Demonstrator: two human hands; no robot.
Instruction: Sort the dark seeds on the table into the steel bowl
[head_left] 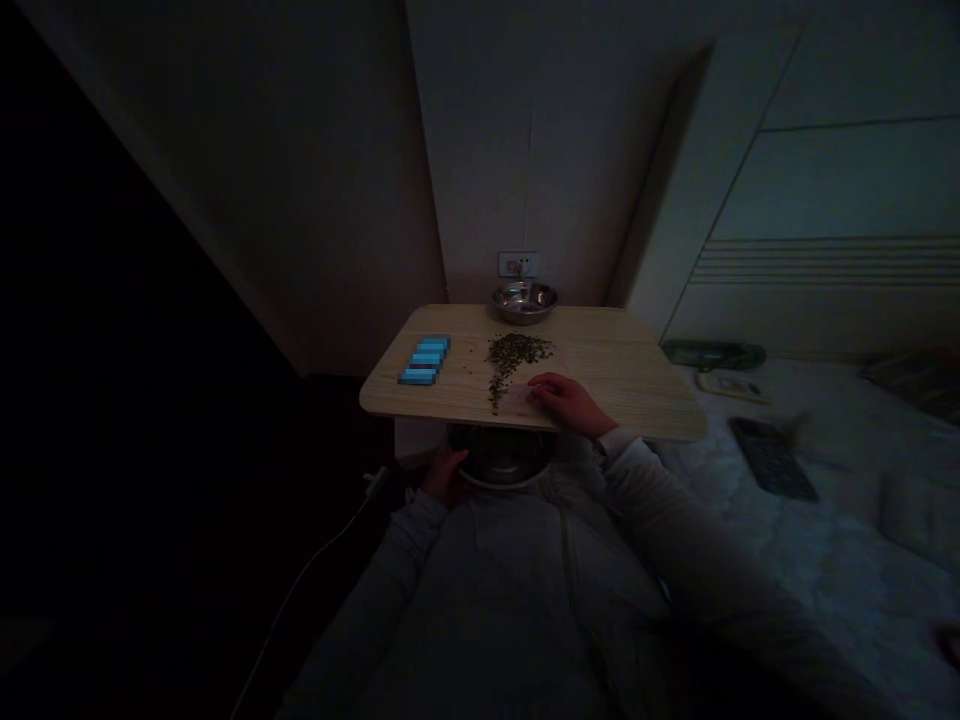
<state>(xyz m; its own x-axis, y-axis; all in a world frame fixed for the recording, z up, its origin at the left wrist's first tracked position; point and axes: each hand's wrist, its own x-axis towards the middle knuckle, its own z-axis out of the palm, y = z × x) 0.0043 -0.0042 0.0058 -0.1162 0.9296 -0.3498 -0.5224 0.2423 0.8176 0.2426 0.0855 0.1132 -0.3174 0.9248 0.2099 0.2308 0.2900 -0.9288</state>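
A loose pile of small green bits (516, 350), too small to identify, lies on a light wooden tabletop (615, 365). A narrow trail of them runs toward the near edge. My right hand (571, 402) rests on the table just right of this trail, its fingers drawn together. A faint pale patch (516, 400) lies at the fingertips; whether it is a thin sheet or a mark on the wood is unclear. Below the near table edge, my left hand (445, 478) grips the left rim of a dark-looking bowl (504, 470) at my lap. The tabletop hides the bowl's far side.
A shiny metal bowl (525, 303) stands at the table's far edge, below a wall socket (518, 264). A phone with a blurred blue screen (425, 360) lies at the left. To the right is a bed (825, 540) with a dark flat object (771, 458). A white cable (300, 575) hangs at lower left.
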